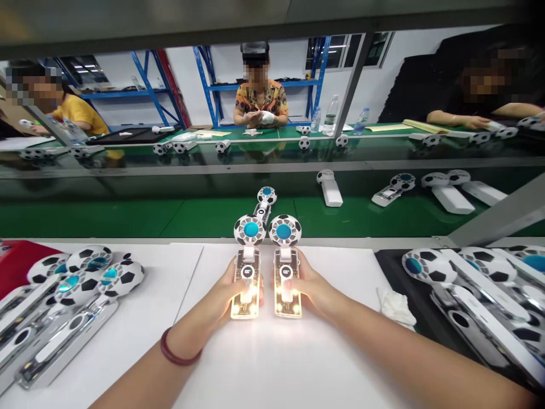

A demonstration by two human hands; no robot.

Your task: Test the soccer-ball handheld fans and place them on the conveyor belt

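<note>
Two handheld fans with soccer-ball heads stand side by side over the white work surface [264,369]. My left hand [225,289] is closed around the left fan [250,229], its thumb on the front. Around the right fan [285,230] my right hand [313,287] is closed the same way. Both fans have transparent fronts with glowing yellow lights, and each small round display reads 100. The two heads are close together, blue discs facing me. Just behind them lies a similar unlit fan [267,196] on the green conveyor belt [204,218].
A pile of fans [80,289] lies at left; more fill a black tray [389,264] at right, beside a crumpled white cloth [397,308]. Several fans [331,190] rest on the belt. Metal posts [498,213] frame the bench. Co-workers [260,105] sit across.
</note>
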